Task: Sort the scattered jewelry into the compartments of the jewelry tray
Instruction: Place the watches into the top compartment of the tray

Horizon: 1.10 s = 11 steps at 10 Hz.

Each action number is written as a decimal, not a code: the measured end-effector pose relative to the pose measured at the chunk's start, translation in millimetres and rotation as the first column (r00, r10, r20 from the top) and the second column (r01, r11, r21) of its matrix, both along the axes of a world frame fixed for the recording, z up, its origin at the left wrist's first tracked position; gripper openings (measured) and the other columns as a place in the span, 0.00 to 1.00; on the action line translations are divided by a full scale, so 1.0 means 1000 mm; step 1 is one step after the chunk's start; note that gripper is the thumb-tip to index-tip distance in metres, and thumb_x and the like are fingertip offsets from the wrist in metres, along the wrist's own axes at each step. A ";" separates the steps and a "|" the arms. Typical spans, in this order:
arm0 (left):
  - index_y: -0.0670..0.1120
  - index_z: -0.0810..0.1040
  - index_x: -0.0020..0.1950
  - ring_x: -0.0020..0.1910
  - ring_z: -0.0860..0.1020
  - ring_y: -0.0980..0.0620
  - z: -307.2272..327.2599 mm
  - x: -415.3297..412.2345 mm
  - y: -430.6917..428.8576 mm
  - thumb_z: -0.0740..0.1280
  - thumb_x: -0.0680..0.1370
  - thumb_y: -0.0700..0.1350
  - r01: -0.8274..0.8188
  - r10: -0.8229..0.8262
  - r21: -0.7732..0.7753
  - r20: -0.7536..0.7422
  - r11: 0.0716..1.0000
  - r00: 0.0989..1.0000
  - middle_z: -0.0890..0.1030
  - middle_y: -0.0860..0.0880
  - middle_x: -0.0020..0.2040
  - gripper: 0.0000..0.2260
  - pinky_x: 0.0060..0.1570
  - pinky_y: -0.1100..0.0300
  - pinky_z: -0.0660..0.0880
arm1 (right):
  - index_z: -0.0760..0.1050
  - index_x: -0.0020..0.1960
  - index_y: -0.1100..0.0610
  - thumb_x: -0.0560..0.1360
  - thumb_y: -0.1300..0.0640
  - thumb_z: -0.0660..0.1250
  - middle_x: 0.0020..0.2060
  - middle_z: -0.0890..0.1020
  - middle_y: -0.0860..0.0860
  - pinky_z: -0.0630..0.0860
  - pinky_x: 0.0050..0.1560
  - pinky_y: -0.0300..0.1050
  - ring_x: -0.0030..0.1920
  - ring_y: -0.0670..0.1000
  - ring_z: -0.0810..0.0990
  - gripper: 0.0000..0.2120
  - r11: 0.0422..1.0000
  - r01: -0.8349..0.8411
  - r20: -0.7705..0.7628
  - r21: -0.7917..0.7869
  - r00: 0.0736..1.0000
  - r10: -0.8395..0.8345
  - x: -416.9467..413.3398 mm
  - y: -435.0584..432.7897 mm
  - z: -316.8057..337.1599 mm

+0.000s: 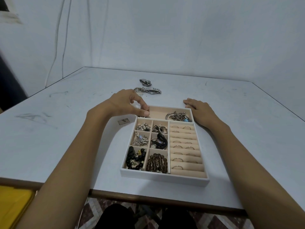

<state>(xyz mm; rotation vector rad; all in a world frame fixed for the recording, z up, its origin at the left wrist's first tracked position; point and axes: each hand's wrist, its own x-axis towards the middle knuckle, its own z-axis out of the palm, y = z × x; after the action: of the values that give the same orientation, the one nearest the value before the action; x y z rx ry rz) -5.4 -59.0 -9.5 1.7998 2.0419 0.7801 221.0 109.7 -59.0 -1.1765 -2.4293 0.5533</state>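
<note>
- A white jewelry tray was set on the table, close to its near edge.
- A small dark piece was pinched by the fingertips of the left hand, at the far left corner of the tray.
- The right hand was laid flat on the table, with nothing held, just beside the tray's far right corner.
- A silver pile was seen in the long far compartment.
- Rings were tucked in the rows on the right.
- Black beads and brown beads were kept in the 2 near left compartments.
- 2 watches were left on the table, past the tray.
</note>
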 end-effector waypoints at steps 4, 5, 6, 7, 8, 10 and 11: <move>0.58 0.83 0.43 0.54 0.74 0.54 -0.002 0.002 0.003 0.71 0.59 0.67 -0.075 0.074 -0.008 -0.098 0.997 0.992 0.74 0.60 0.48 0.19 0.59 0.50 0.70 | 0.68 0.72 0.53 0.82 0.55 0.55 0.74 0.66 0.52 0.59 0.73 0.51 0.74 0.54 0.63 0.19 1.000 -0.002 -0.005 0.005 1.000 0.002 0.000 -0.001 0.001; 0.55 0.83 0.45 0.53 0.74 0.52 -0.001 -0.001 0.001 0.74 0.66 0.61 -0.036 0.035 -0.020 -0.038 0.999 0.999 0.76 0.61 0.48 0.14 0.56 0.53 0.70 | 0.68 0.72 0.53 0.82 0.55 0.55 0.74 0.66 0.52 0.60 0.73 0.51 0.74 0.54 0.63 0.19 1.000 -0.002 -0.008 0.006 1.000 0.002 0.000 -0.001 0.001; 0.49 0.82 0.48 0.51 0.77 0.50 -0.002 -0.014 0.001 0.68 0.76 0.52 -0.094 0.087 0.093 0.083 0.991 0.993 0.81 0.54 0.51 0.08 0.51 0.56 0.70 | 0.68 0.72 0.53 0.82 0.55 0.56 0.74 0.65 0.52 0.60 0.73 0.52 0.74 0.54 0.63 0.19 1.000 -0.006 -0.019 -0.006 1.000 0.005 0.000 -0.001 0.001; 0.51 0.80 0.51 0.52 0.76 0.51 -0.012 -0.035 0.003 0.64 0.79 0.48 -0.303 0.301 0.205 0.043 0.931 0.953 0.80 0.52 0.53 0.06 0.52 0.56 0.69 | 0.68 0.72 0.53 0.82 0.55 0.56 0.74 0.65 0.51 0.60 0.73 0.50 0.73 0.54 0.64 0.19 1.000 -0.007 -0.013 0.000 1.000 0.007 0.000 -0.001 0.001; 0.52 0.75 0.62 0.62 0.72 0.47 -0.029 -0.047 0.008 0.64 0.79 0.49 -0.365 0.377 0.108 -0.125 0.925 0.918 0.74 0.48 0.63 0.12 0.60 0.52 0.66 | 0.68 0.72 0.53 0.82 0.54 0.56 0.74 0.66 0.51 0.60 0.72 0.51 0.73 0.54 0.64 0.19 1.000 -0.003 -0.009 0.004 1.000 0.003 0.000 -0.001 0.001; 0.54 0.75 0.62 0.67 0.67 0.45 -0.043 -0.035 0.017 0.58 0.80 0.53 -0.389 0.397 0.086 -0.290 0.917 0.871 0.71 0.46 0.66 0.13 0.65 0.46 0.59 | 0.76 0.65 0.53 0.79 0.56 0.61 0.67 0.75 0.51 0.67 0.68 0.49 0.67 0.53 0.72 0.16 0.999 0.026 -0.082 -0.030 0.996 -0.028 -0.001 0.004 0.007; 0.53 0.76 0.59 0.65 0.67 0.44 -0.046 -0.031 0.023 0.59 0.79 0.52 -0.433 0.458 0.150 -0.297 0.889 0.838 0.73 0.47 0.64 0.12 0.64 0.46 0.59 | 0.81 0.55 0.52 0.76 0.57 0.63 0.56 0.82 0.50 0.71 0.53 0.43 0.58 0.52 0.77 0.11 0.996 0.089 -0.104 0.014 0.991 -0.087 -0.007 0.008 0.016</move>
<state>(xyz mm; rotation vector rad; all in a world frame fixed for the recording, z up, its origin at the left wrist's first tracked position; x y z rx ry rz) -36.8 -35.6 -55.6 1.5856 2.7494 0.7204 214.2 118.2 -43.4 -1.2106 -2.2788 0.5503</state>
